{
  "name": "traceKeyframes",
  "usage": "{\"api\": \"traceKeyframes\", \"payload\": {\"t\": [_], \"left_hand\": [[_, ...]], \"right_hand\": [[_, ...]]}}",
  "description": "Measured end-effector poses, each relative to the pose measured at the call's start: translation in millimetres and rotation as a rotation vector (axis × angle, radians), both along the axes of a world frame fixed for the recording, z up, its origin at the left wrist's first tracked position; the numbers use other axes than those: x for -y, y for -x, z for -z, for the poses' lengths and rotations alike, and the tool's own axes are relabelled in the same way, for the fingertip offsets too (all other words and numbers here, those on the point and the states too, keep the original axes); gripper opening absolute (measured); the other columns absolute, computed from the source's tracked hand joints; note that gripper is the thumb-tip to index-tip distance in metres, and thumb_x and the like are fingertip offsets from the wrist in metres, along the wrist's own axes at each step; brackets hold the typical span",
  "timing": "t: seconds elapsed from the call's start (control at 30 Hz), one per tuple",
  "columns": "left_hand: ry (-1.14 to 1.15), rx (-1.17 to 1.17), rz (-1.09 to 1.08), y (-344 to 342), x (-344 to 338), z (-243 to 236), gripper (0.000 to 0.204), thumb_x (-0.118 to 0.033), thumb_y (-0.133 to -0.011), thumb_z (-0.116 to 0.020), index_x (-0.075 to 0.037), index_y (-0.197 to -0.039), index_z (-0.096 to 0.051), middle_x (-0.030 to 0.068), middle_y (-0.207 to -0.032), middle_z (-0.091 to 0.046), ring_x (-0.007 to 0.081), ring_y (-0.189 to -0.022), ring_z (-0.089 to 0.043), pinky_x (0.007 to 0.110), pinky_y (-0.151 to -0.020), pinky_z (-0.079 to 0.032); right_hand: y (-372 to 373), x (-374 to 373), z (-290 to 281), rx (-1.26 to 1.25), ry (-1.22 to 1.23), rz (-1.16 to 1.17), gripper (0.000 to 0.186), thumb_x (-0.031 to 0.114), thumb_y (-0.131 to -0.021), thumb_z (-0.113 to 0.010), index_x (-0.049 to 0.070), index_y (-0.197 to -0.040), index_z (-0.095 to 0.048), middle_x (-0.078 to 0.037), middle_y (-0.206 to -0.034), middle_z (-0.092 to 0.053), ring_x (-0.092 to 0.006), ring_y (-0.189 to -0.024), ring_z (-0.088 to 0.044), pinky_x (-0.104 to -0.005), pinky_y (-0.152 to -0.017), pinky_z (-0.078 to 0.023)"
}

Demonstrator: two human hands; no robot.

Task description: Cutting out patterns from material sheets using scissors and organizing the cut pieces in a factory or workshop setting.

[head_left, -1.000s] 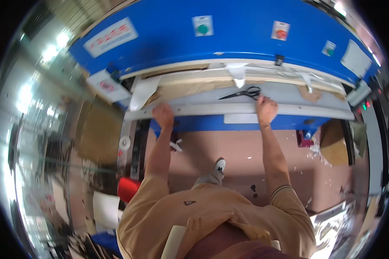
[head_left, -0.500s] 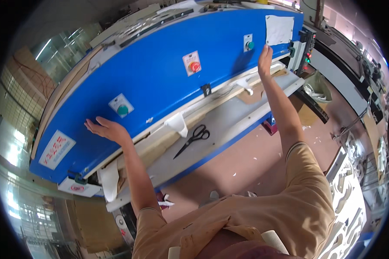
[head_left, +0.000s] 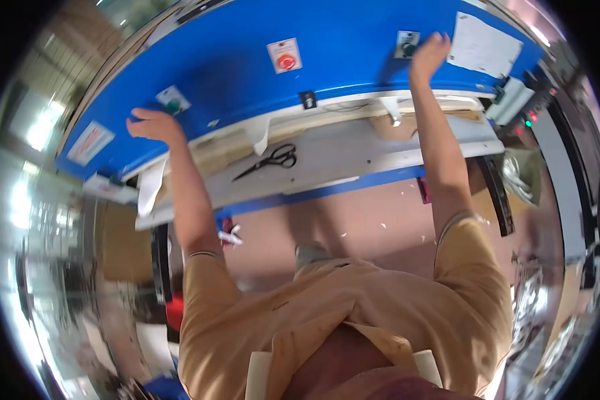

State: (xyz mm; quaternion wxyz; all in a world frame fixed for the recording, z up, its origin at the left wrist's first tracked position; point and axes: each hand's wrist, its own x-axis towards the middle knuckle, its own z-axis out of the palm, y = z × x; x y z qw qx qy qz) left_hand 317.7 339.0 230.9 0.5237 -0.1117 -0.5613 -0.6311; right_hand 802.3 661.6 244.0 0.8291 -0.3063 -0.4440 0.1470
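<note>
Both arms reach forward to a blue machine panel. My left hand is raised with its fingers apart, holding nothing, just beside the left green push button. My right hand has its fingers extended and holds nothing. It is close to the right green push button and partly overlaps its plate; whether it touches the button I cannot tell. Between the hands, a red stop button sits on the panel. Black-handled scissors lie on the grey bed below, their blades pointing left.
White strips hang over the edge of a wooden board under the panel. A white sheet is fixed at the panel's right. Beyond the machine's right end stands a bag of white scraps. Small scraps lie on the reddish floor.
The head view has turned, so the machine now appears more level and higher in the picture. My left hand has come closer to its green button, and my right hand has moved beside the other.
</note>
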Motion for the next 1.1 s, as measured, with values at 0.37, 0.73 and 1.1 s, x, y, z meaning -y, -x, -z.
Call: {"api": "traceKeyframes", "payload": {"t": [0.37,0.73,1.1], "left_hand": [[0.903,-0.037,0.559,-560.7,24.0,87.1,0.014,-0.003,-0.092,-0.057,-0.001,-0.106,-0.061,0.0148,-0.092,-0.061,0.0325,-0.081,-0.058,0.04,-0.075,-0.049],[0.769,0.396,0.536,-655.8,6.3,35.8,0.036,0.002,-0.086,-0.056,-0.002,-0.122,-0.055,0.017,-0.1,-0.06,0.0357,-0.082,-0.059,0.042,-0.075,-0.05],[0.92,-0.102,0.254,-484.6,137.6,-27.2,0.019,-0.006,-0.086,-0.061,-0.003,-0.104,-0.062,0.0145,-0.089,-0.063,0.0336,-0.078,-0.059,0.043,-0.077,-0.048]], "right_hand": [[-373.7,106.8,88.4,1.02,0.05,-0.066,0.01,0.01,-0.095,-0.055,0.002,-0.099,-0.06,-0.014,-0.101,-0.06,-0.0329,-0.092,-0.054,-0.0436,-0.089,-0.042],[-456.3,81.7,26.5,1.088,0.034,0.03,0.015,0.018,-0.093,-0.056,0.008,-0.103,-0.061,-0.011,-0.111,-0.06,-0.0317,-0.098,-0.055,-0.0425,-0.093,-0.041],[-304.0,230.2,23.4,1.011,0.067,-0.116,0.019,0.021,-0.093,-0.057,0.007,-0.104,-0.064,-0.012,-0.106,-0.063,-0.0327,-0.096,-0.056,-0.0433,-0.092,-0.042]]}}
